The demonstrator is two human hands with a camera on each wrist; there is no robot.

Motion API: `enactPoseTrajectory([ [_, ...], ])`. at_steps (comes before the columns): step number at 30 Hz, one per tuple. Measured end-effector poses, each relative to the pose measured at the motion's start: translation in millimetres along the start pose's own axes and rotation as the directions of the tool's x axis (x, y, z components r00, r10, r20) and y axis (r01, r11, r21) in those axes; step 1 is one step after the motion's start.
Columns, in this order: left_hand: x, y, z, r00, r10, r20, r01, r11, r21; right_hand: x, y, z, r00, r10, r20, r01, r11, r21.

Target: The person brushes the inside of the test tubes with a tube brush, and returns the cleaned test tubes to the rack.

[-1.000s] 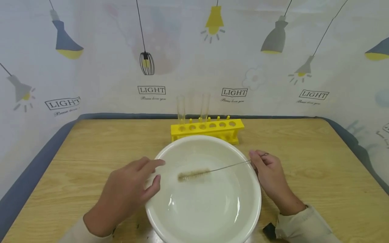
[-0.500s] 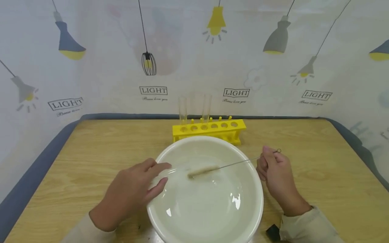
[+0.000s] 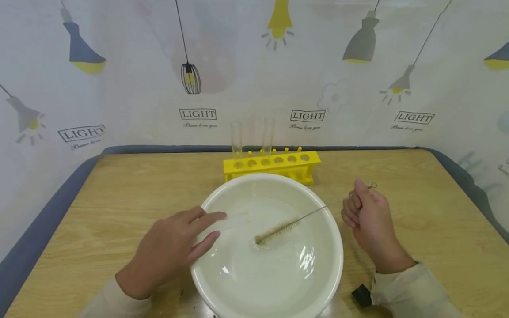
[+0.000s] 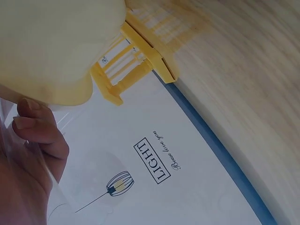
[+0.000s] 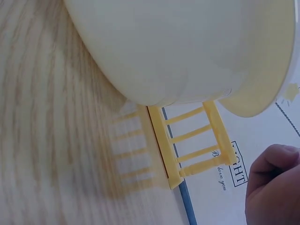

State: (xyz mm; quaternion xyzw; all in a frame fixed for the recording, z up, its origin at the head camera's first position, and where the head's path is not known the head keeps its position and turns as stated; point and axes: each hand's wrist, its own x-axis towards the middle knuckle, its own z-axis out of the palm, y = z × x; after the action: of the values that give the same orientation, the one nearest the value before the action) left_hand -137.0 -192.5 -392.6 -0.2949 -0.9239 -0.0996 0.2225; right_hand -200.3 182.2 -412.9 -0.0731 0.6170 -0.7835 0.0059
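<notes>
My left hand [image 3: 175, 247] holds a clear glass test tube [image 3: 235, 221] between thumb and fingers, over the left side of a white basin [image 3: 333, 282]. The tube's mouth points right, towards the brush. Past the opposite rim, my right hand [image 3: 370, 216] pinches the thin wire handle of a test tube brush [image 3: 278, 230] near its looped end. The pale bristles slant down into the basin, apart from the tube, their tip at the water. In the left wrist view my left fingers [image 4: 44, 136] curl beside the basin; the right wrist view shows part of my right hand [image 5: 274, 187].
Behind the basin stands a yellow test tube rack [image 3: 274, 162] with two clear test tubes [image 3: 236, 141] upright in it. A small black object [image 3: 362, 295] lies by my right sleeve. A lamp-printed curtain [image 3: 246, 88] hangs behind the wooden table [image 3: 421, 190].
My right hand has moved right and slightly up, drawing the brush away from my left hand. The test tube now shows plainly in my left hand, which has shifted slightly right.
</notes>
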Motion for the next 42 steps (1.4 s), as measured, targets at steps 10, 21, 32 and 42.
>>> enactPoseTrajectory([
  [10, -1.2, -1.4, 2.8, 1.000, 0.014, -0.016, -0.014, 1.000, -0.003, -1.2, -6.9, 2.0, 1.000, 0.010, -0.005, -0.010, 0.998, 0.059],
  [21, -1.0, -2.7, 0.7, 1.000, 0.019, -0.009, -0.019, 1.000, -0.023, -1.5, -14.0, 0.5, 1.000, 0.023, 0.009, -0.024, 0.986, 0.164],
  [32, -2.1, -2.7, 2.3, 0.997, 0.045, -0.061, -0.045, 0.999, 0.001, -2.2, -21.6, 0.2, 0.999, 0.046, 0.004, -0.045, 0.972, 0.232],
  [42, -2.8, -3.1, 1.6, 0.997, 0.050, -0.061, -0.049, 0.999, 0.018, -4.0, -27.8, 9.7, 0.998, 0.058, 0.024, -0.063, 0.964, 0.257],
])
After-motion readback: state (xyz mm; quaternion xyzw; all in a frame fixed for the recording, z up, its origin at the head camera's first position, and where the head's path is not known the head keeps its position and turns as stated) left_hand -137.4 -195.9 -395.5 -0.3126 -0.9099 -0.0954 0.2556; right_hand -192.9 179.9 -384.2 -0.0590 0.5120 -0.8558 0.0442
